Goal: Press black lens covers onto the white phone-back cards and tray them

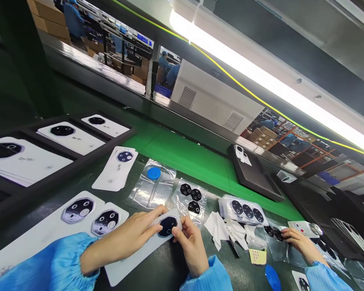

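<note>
A white phone back panel (130, 264) with a black camera lens plate (167, 227) lies tilted under my hands. My left hand (125, 238) reaches across it, thumb on the face beside the lens plate and fingers at the upper edge. With my right hand (191, 244) I pinch the panel's right end, thumb at the edge of the lens plate. Left of these lie two larger-looking white panels (48, 230) with shiny dark lens plates. Behind my hands, a clear bag (182, 206) carries several black lens plates.
Black trays (60, 151) of white panels stand at left. Another person's hand (300, 242) touches lens plates at right. Nearby are white wipes (216, 230), a stack of bagged lens plates (242, 212), a yellow note (257, 256) and a blue disc (153, 173).
</note>
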`<act>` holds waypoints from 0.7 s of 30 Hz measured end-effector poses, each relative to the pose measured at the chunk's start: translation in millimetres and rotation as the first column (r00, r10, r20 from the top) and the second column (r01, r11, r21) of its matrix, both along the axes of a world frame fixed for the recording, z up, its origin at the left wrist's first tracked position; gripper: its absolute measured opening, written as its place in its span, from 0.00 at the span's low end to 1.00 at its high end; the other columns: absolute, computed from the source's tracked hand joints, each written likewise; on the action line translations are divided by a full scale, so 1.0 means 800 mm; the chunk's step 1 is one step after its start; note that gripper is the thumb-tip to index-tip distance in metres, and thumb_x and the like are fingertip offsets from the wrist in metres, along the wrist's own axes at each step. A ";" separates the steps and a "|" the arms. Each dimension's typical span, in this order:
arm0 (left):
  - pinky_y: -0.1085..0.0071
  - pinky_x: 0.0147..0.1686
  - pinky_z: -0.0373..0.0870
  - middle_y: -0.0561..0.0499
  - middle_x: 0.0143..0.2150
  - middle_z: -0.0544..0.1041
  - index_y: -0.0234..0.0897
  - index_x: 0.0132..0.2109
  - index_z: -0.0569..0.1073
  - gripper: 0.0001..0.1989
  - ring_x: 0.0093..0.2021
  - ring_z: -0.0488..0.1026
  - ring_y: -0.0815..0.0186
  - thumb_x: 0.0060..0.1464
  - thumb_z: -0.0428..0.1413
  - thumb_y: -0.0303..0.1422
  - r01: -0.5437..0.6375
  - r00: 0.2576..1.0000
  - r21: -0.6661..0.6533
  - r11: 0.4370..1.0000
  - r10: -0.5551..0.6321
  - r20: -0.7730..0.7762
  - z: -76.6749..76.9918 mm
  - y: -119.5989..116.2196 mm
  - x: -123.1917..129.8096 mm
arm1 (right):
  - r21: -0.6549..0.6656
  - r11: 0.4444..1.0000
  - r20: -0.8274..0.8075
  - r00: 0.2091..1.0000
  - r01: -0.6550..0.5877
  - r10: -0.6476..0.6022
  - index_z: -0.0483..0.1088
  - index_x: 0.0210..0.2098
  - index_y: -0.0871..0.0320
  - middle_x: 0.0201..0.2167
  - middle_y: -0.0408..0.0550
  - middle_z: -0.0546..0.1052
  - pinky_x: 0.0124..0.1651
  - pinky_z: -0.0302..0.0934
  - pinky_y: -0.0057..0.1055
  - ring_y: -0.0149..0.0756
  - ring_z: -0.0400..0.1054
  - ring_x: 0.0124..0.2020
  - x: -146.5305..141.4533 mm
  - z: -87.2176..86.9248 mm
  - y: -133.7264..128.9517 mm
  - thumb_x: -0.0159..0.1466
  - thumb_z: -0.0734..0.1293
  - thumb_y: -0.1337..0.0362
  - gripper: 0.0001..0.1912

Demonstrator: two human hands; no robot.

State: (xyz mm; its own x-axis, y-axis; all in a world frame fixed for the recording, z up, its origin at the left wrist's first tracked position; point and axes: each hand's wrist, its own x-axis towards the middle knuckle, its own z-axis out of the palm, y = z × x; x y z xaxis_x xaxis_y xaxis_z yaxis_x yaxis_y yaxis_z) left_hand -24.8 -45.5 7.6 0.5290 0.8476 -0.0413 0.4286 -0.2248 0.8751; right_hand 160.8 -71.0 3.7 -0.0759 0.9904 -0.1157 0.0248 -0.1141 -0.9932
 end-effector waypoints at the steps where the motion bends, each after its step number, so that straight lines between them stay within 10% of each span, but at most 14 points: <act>1: 0.69 0.46 0.68 0.51 0.52 0.76 0.47 0.52 0.68 0.18 0.52 0.73 0.56 0.58 0.43 0.42 -0.006 1.000 0.008 1.000 0.006 0.004 -0.002 0.000 0.001 | 0.005 1.000 0.006 1.000 0.009 -0.009 0.67 0.24 0.55 0.21 0.40 0.64 0.28 0.54 0.29 0.32 0.57 0.23 -0.001 -0.002 0.000 0.49 0.72 0.43 0.23; 21: 0.67 0.44 0.70 0.53 0.51 0.77 0.51 0.55 0.68 0.19 0.51 0.73 0.54 0.60 0.43 0.42 0.010 1.000 0.039 0.999 -0.009 -0.019 -0.009 -0.010 0.000 | 0.034 0.999 0.079 0.996 0.035 -0.038 0.64 0.22 0.55 0.20 0.37 0.61 0.30 0.48 0.29 0.31 0.52 0.24 0.002 -0.008 -0.001 0.51 0.71 0.47 0.20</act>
State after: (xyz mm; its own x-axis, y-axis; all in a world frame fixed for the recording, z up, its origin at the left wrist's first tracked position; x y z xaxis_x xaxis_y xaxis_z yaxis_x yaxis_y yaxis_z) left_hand -25.1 -53.4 0.6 0.5363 0.8438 -0.0184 0.4431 -0.2629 0.8571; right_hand 162.6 -71.9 -2.5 -0.0314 0.9957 -0.0877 0.1003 -0.0842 -0.9914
